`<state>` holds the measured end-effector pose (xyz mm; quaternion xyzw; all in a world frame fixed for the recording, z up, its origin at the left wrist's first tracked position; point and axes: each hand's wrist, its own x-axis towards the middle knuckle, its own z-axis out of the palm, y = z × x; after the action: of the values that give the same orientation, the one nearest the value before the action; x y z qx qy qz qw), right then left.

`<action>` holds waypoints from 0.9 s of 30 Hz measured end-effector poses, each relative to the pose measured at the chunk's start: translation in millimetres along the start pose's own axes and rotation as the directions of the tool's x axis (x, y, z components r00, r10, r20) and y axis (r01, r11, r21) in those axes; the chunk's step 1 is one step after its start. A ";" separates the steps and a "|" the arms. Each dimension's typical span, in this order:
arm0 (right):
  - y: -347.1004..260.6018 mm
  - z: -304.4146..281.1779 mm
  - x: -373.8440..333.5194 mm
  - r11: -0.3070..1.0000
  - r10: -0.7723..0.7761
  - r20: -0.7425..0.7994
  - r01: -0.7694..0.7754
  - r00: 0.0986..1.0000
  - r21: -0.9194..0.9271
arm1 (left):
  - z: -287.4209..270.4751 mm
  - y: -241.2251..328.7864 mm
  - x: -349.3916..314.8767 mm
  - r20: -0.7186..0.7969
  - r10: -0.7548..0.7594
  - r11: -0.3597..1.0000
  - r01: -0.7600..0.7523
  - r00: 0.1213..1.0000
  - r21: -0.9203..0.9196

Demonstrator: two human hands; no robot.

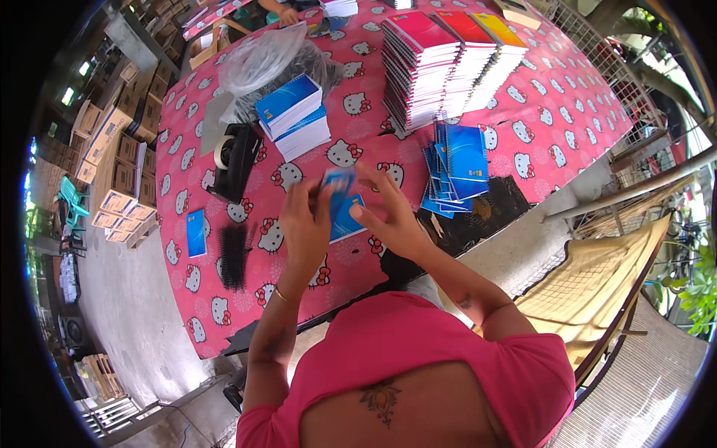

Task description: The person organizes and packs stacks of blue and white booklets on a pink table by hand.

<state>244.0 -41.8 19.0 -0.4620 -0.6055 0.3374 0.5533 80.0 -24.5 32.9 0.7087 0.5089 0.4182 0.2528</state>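
My left hand (302, 220) pinches a small blue notebook cover (340, 179), which is smeared by motion. Beneath it, another blue notebook (345, 216) lies on the table between my hands. My right hand (392, 213) has its fingers apart, the thumb by that lower notebook's right edge. To the left, a bundle of black binding coils (234, 257) lies near a single blue cover (196, 233). Farther off stand blue-covered pads (291, 112) with no coils showing. At the right is a loose pile of blue spiral notebooks (457, 168).
Tall stacks of pink (422, 71), red (470, 56) and yellow (500, 52) spiral notebooks stand at the back. A black tape dispenser (237, 160) and a clear plastic bag (261, 60) occupy the left. Another person's hand (287, 15) shows at the far edge of the pink-covered table (284, 317).
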 end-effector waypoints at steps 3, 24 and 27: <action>19.7 -14.7 -3.7 0.928 0.278 0.028 -0.276 0.960 0.252 | 4.3 15.5 22.3 -0.006 -0.021 0.868 0.016 1.000 -0.496; 69.7 -24.7 -97.8 0.762 0.046 0.796 0.494 0.603 -0.419 | 12.3 -85.3 -140.0 0.576 0.116 0.862 -0.370 0.809 0.346; 61.1 -23.0 -120.1 0.694 0.045 0.798 0.556 0.600 -0.457 | 4.3 -80.2 -159.7 0.612 0.118 0.883 -0.365 0.782 0.296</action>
<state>273.3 -135.1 -76.6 -0.3413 -0.9211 0.1663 0.0867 21.6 -144.7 -85.8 0.8981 0.3848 0.1000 0.1879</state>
